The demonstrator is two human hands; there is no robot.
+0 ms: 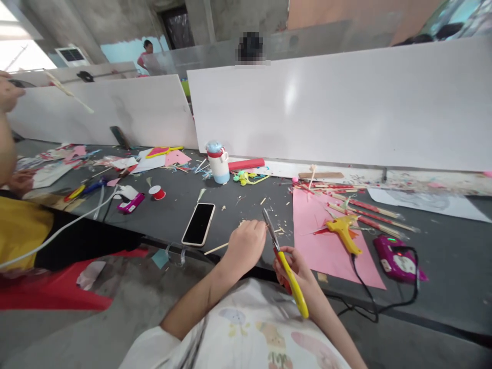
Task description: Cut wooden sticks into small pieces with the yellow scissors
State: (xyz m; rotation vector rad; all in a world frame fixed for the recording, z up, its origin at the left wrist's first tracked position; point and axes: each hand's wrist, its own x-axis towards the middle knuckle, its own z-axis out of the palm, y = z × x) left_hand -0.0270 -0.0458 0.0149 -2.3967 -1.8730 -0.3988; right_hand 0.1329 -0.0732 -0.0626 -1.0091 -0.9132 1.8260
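My right hand [298,269] was closed around the yellow handles of the scissors [286,266], blades pointing up and away near the front edge of the worktop [230,205]. My left hand [248,243] was curled into a loose fist around a thin wooden stick [216,248], just beside the blades. A black phone [199,223] lay to the left, and a yellow glue gun [345,229] rested on pink paper [326,251] to the right.

Clutter across your dark worktable [230,205]

You have a black phone [199,224] lying face up, a white bottle [219,162] beyond it, a yellow glue gun [345,230] on pink paper [326,246], and a red thread spool [157,192] to the left.
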